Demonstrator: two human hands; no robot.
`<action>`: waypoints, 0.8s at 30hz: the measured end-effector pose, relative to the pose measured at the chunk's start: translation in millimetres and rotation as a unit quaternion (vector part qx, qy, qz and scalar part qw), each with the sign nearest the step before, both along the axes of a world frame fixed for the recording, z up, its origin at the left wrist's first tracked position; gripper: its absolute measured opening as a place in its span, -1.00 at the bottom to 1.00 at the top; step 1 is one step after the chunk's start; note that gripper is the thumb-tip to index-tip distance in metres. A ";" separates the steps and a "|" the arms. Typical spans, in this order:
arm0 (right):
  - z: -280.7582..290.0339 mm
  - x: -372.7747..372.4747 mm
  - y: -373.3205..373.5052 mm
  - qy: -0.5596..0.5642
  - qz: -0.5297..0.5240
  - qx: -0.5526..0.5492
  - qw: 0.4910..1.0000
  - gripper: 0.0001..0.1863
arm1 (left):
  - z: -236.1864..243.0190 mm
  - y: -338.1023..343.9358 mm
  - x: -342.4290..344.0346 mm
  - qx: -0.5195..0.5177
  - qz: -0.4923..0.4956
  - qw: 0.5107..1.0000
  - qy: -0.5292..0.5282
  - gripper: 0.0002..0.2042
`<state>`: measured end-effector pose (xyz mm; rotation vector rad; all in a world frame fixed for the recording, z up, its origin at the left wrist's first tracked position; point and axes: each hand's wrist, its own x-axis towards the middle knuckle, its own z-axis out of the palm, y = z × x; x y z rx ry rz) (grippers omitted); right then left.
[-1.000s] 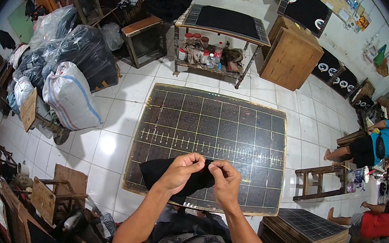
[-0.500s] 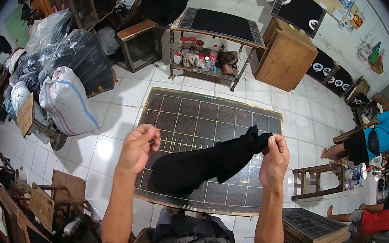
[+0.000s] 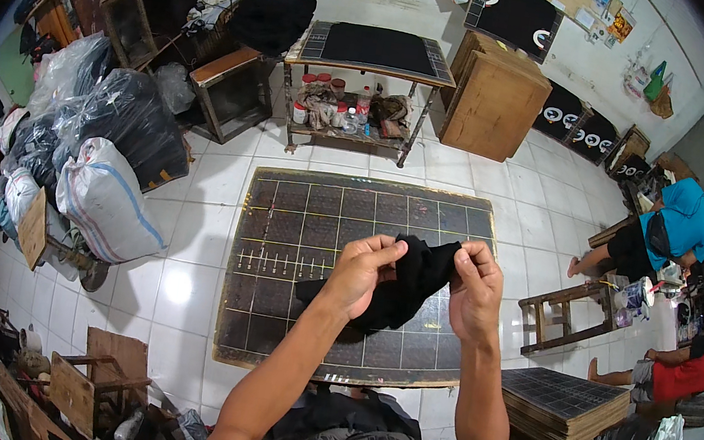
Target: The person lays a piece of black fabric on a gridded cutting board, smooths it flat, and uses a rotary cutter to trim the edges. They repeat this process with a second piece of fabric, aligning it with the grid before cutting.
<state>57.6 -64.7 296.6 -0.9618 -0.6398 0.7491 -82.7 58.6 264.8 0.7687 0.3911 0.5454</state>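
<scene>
I grip a black piece of cloth [image 3: 415, 285] with both hands above a dark board [image 3: 260, 329] marked with a pale grid and scale. My left hand [image 3: 357, 277] is closed on the cloth's upper left part, thumb on top. My right hand [image 3: 475, 293] pinches its upper right corner, a short way from the left. The middle of the cloth is bunched between them and its lower left part trails down over the board, partly hidden behind my left hand and forearm.
A co-worker in blue [image 3: 675, 225] and one in red [image 3: 691, 371] sit at the right. Nearby stand a wooden stool [image 3: 535, 322] and stacked boards [image 3: 560, 438]. Bagged bundles [image 3: 102, 203] crowd the left, wooden scraps [image 3: 102, 365] lower left. A rack [image 3: 364, 69] stands beyond the board.
Half a second ago my left hand was off the cloth at the left; it has moved right and grips it again. My right hand keeps its corner, now slightly further left.
</scene>
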 end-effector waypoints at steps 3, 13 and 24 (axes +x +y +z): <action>-2.4 20.5 -5.3 0.018 -0.040 0.011 0.999 -0.94 | -2.0 19.1 -6.5 -0.010 0.066 0.998 -0.022 -0.94; 67.0 176.5 -31.4 -0.026 -0.121 0.139 0.983 -0.83 | 79.8 191.1 -138.9 0.080 0.196 0.961 -0.177 -0.80; 175.4 257.4 -33.5 -0.078 -0.050 0.177 0.980 -0.75 | 189.9 262.6 -216.0 0.221 0.301 0.912 -0.168 -0.92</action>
